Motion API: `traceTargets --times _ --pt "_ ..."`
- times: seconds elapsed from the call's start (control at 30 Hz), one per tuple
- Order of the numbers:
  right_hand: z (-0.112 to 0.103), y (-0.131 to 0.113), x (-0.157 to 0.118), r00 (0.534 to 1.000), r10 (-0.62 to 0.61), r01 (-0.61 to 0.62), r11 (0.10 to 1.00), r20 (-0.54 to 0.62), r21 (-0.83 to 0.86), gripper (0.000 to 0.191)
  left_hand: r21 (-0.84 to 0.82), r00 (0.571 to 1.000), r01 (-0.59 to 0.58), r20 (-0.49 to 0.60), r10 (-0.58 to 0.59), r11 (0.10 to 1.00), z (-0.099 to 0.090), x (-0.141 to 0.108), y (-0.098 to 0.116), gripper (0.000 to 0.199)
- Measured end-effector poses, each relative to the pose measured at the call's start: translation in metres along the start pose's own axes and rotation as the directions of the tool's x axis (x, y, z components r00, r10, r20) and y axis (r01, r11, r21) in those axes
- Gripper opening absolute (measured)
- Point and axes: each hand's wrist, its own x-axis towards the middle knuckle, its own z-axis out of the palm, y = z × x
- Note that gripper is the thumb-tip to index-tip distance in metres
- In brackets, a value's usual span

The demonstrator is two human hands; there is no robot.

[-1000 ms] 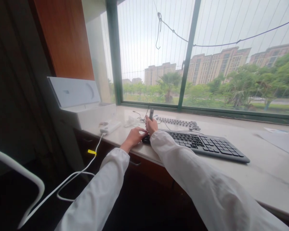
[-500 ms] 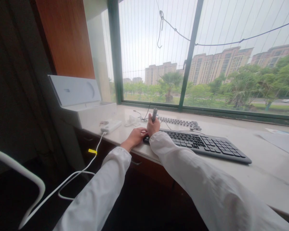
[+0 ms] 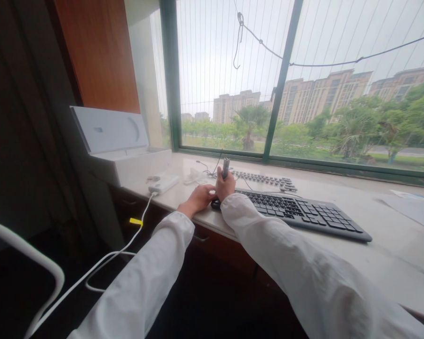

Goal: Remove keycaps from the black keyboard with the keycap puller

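A black keyboard (image 3: pixel 297 212) lies on the white countertop, its left end partly covered by my hands. My right hand (image 3: pixel 225 185) is closed in a fist round a grey, upright cylindrical tool (image 3: pixel 225 167). Only the top of this tool shows above the fist; its lower end is hidden, so I cannot tell its exact kind. Beside it, my left hand (image 3: pixel 200 199) holds the keyboard's left end with bent fingers, close against the right hand. Several loose keycaps (image 3: pixel 265 179) are laid out in rows behind the keyboard.
A white power strip (image 3: pixel 163 185) stands on the left, its white cable (image 3: pixel 127 246) hanging over the counter's edge. Behind it is an open white box (image 3: pixel 134 165). A thin black cord (image 3: pixel 210 173) lies near the window; papers (image 3: pixel 410 207) lie at right.
The view has shifted very slightly. Both hands stay at the keyboard's left end, and the grey tool remains upright in my right fist.
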Motion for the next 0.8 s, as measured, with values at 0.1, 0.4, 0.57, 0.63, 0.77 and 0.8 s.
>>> traceTargets --times 0.1,0.4,0.57,0.63,0.77,0.8 --pt "-0.001 0.0 0.0 1.0 -0.004 0.004 1.0 0.012 -0.02 0.041 0.054 0.999 0.044 -0.001 -0.044 0.998 0.0 -0.001 0.002 0.02" --pt "-0.005 -0.02 -0.01 0.97 -0.194 0.201 0.979 0.148 -0.034 0.037 0.178 0.989 0.146 0.009 -0.15 0.973 0.004 0.001 -0.002 0.021" --pt "-0.007 -0.029 -0.008 0.977 -0.199 0.201 0.98 0.074 -0.015 0.039 0.221 0.992 0.124 -0.007 -0.125 0.967 0.004 -0.003 0.003 0.021" --pt "-0.01 -0.025 0.001 0.991 -0.129 0.129 0.992 -0.024 -0.013 0.043 0.216 0.997 0.081 -0.028 -0.077 0.973 0.002 -0.006 0.009 0.022" --pt "-0.012 -0.012 0.027 0.999 -0.017 0.018 0.999 -0.027 0.05 0.047 0.193 0.998 0.046 -0.039 -0.039 0.98 -0.002 -0.01 0.02 0.021" --pt "-0.012 -0.009 0.033 1.0 0.014 -0.015 0.997 0.012 0.074 0.047 0.19 0.999 0.045 -0.035 -0.039 0.981 -0.003 -0.011 0.021 0.021"
